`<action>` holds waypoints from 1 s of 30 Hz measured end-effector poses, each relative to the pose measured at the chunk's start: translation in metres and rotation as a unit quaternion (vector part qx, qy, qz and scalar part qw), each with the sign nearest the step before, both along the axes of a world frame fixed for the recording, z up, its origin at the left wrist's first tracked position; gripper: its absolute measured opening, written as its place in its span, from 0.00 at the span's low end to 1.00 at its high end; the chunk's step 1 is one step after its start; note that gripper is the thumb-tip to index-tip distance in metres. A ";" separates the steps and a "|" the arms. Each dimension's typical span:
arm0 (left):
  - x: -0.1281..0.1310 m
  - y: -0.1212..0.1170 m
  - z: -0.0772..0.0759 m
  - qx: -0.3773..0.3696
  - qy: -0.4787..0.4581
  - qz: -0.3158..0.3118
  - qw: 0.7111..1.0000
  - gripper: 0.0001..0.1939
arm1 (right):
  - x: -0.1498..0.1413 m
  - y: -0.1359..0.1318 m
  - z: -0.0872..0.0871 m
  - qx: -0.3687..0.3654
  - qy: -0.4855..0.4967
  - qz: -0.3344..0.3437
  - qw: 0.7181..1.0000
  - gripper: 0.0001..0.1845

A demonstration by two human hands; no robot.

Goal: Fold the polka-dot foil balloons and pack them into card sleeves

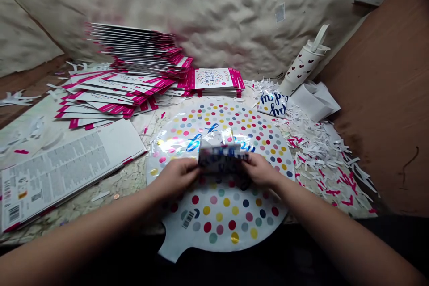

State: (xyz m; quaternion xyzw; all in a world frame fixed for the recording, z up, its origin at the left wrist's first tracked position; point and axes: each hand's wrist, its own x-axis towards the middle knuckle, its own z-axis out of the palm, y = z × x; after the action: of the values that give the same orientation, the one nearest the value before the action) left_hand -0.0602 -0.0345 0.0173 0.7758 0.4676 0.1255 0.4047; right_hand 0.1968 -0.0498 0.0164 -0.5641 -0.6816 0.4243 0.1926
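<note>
Head view, centre: 1 folded foil bundle [223,157], light, thin, slippery, soft at its creases; best held by its folded ends. My left grip [176,178] and right grip [259,170] each pinch 1 end, narrow. Beneath: 1 flat polka-dot foil balloon [228,219] on the tabletop [124,192].

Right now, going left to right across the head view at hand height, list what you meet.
Printed card packet → left hand → folded foil → right hand → white paper shreds → brown board
</note>
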 end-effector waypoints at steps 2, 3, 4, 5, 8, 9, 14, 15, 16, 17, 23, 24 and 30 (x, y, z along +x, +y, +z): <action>0.010 0.018 0.011 -0.178 0.011 0.130 0.975 0.15 | -0.004 0.020 0.005 -0.058 -0.028 -0.076 0.995 0.15; 0.015 0.026 0.014 -0.236 0.013 0.170 0.957 0.16 | -0.006 0.028 0.008 -0.068 -0.048 -0.096 0.992 0.17; 0.020 0.034 0.015 -0.273 0.013 0.192 0.943 0.16 | -0.009 0.035 0.011 -0.066 -0.067 -0.109 0.990 0.18; 0.023 0.040 0.014 -0.294 0.011 0.200 0.935 0.16 | -0.012 0.039 0.014 -0.055 -0.081 -0.125 0.987 0.18; 0.029 0.048 0.009 -0.318 -0.003 0.214 0.923 0.16 | -0.028 0.039 0.017 0.060 -0.130 -0.113 0.983 0.17; 0.028 0.048 0.008 -0.323 -0.011 0.219 0.921 0.16 | -0.036 0.036 0.015 0.116 -0.155 -0.075 0.978 0.18; 0.010 0.044 0.022 -0.316 -0.062 0.238 0.916 0.15 | -0.071 0.029 -0.013 0.170 -0.257 0.082 0.948 0.27; 0.003 0.044 0.027 -0.314 -0.084 0.252 0.911 0.14 | -0.073 0.030 -0.017 0.159 -0.258 0.086 0.949 0.29; -0.002 0.044 0.032 -0.321 -0.108 0.269 0.901 0.15 | -0.074 0.031 -0.021 0.155 -0.255 0.087 0.950 0.29; -0.007 0.045 0.035 -0.337 -0.130 0.285 0.888 0.16 | -0.074 0.032 -0.023 0.155 -0.252 0.086 0.951 0.29; 0.006 0.057 0.031 -0.385 -0.069 0.219 0.894 0.17 | -0.065 0.028 -0.016 0.179 -0.186 0.125 0.958 0.40; 0.012 0.060 0.030 -0.373 -0.062 0.215 0.900 0.17 | -0.063 0.025 -0.015 0.202 -0.168 0.137 0.955 0.44; 0.043 0.043 0.044 -0.299 -0.178 0.150 0.926 0.16 | -0.014 0.025 0.004 0.273 -0.082 -0.044 0.958 0.27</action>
State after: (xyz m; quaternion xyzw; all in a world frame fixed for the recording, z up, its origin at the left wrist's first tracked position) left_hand -0.0177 0.0085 0.0613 0.5047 0.5143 0.1754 0.6708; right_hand 0.1825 -0.0248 0.0209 -0.5527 -0.7593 0.1654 0.3011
